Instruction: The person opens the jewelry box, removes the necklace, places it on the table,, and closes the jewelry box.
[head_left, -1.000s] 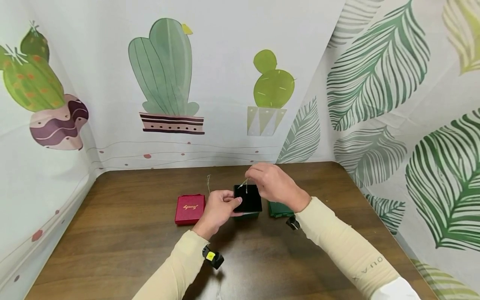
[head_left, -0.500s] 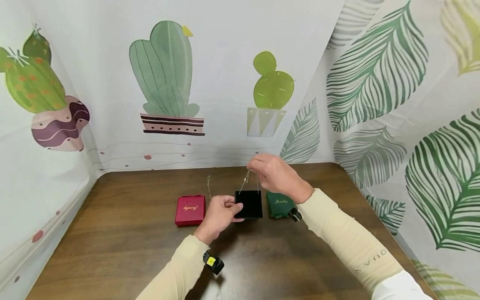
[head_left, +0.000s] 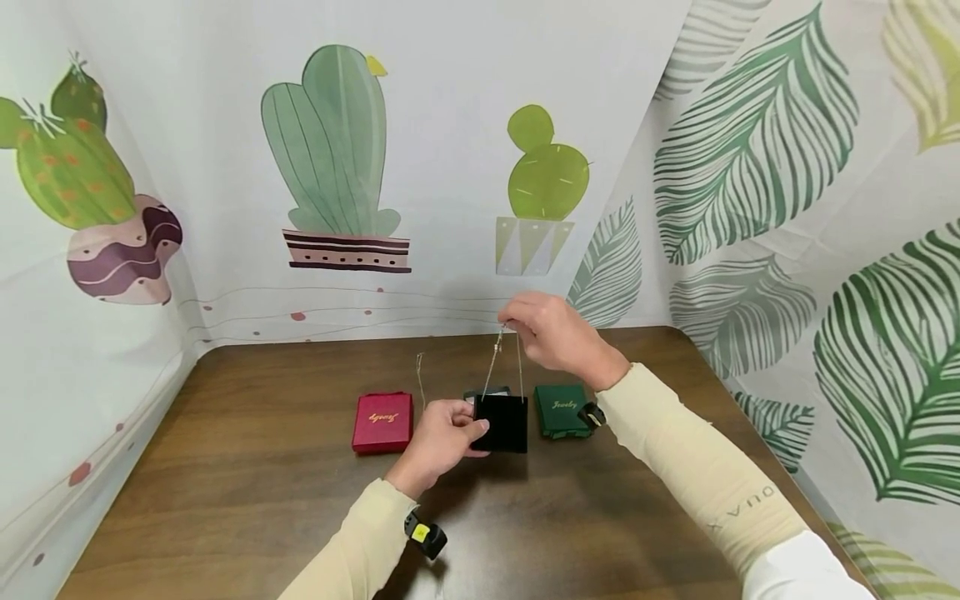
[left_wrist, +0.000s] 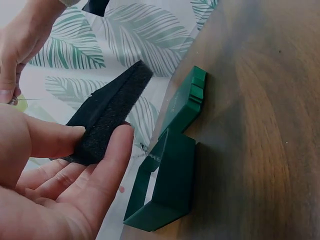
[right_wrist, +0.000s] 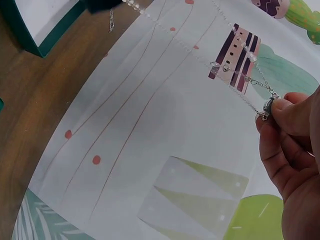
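My left hand (head_left: 442, 437) pinches a black foam jewelry pad (head_left: 505, 425) between thumb and fingers, its flat face toward me in the head view. Up and to the right, my right hand (head_left: 553, 335) grips a necklace (right_wrist: 267, 109) at its clasp between thumb and fingertips. Two strands of the beaded chain run from those fingertips down to the pad's top edge. Below the pad in the left wrist view stands the green box base (left_wrist: 175, 182), open, with a white inside; in the head view the pad mostly hides it.
A green lid (head_left: 562, 407) with gold lettering lies right of the pad on the wooden table (head_left: 247, 467). To the left is a red jewelry box (head_left: 382, 421). Behind my left hand another thin chain (head_left: 420, 375) lies on the table. A printed cloth (head_left: 450, 167) hangs behind the table.
The black pad has come away from the green box base toward me and tilted up. My right hand has risen with the clasp, drawing the chain straighter. The green lid shows more fully.
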